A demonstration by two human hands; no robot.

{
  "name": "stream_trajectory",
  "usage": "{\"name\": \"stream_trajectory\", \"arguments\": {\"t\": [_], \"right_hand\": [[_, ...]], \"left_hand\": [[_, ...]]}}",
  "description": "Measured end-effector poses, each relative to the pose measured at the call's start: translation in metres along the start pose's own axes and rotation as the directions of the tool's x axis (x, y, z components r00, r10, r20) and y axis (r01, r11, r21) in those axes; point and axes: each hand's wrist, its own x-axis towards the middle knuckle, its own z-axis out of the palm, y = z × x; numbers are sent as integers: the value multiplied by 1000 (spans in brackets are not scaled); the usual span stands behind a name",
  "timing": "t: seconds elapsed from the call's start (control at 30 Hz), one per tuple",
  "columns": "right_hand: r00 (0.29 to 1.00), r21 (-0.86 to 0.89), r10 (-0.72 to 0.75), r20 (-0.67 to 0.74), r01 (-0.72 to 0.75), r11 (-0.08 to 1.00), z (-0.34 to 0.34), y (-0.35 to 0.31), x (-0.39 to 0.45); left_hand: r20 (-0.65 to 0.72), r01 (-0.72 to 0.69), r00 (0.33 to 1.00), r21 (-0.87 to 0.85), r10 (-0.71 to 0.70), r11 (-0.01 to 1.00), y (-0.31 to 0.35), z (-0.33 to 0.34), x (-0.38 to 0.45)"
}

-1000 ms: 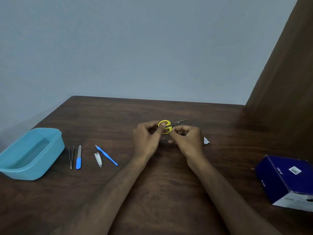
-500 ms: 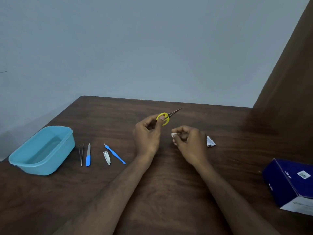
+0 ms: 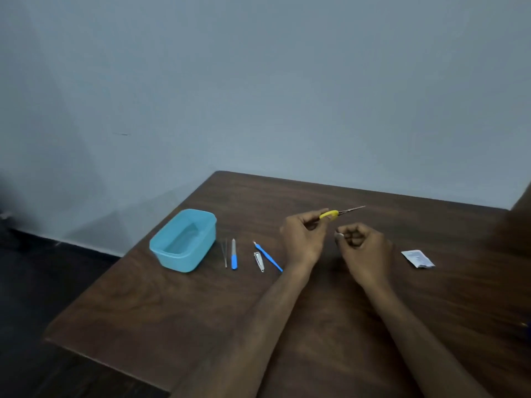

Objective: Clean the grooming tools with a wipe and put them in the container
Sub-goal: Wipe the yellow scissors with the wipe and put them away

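My left hand [image 3: 301,239] holds small scissors [image 3: 333,214] by their yellow handles, blades pointing up and right, above the table. My right hand [image 3: 363,248] is curled just right of it, pinching a small crumpled wipe [image 3: 339,235] at its fingertips. A light blue container [image 3: 184,239] sits at the table's left side and looks empty. Between it and my left hand lie tweezers [image 3: 225,252], a blue-handled nail file [image 3: 234,254], a metal nail clipper [image 3: 259,261] and a blue cuticle pusher [image 3: 268,257].
A torn white wipe sachet [image 3: 418,258] lies right of my right hand. The dark wooden table [image 3: 172,311] ends at a left edge over a dark floor. A brown panel stands at the far right.
My hands have drawn apart: the left lifted the scissors clear of the wipe in the right hand. The view swung left, so the blue box has left the frame.
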Motion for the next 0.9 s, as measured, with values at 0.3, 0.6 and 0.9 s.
{"name": "stream_trajectory", "arguments": {"t": [0.3, 0.6, 0.9], "right_hand": [[990, 94, -127, 63, 121, 988, 72, -67, -32], [918, 120, -367, 149, 352, 928, 132, -107, -63], [907, 121, -407, 105, 394, 911, 125, -93, -67]], "left_hand": [[-304, -145, 915, 362, 264, 921, 43, -170, -12], [-292, -152, 849, 662, 440, 733, 30, -268, -22], [-148, -46, 941, 835, 305, 548, 32, -266, 6]]}}
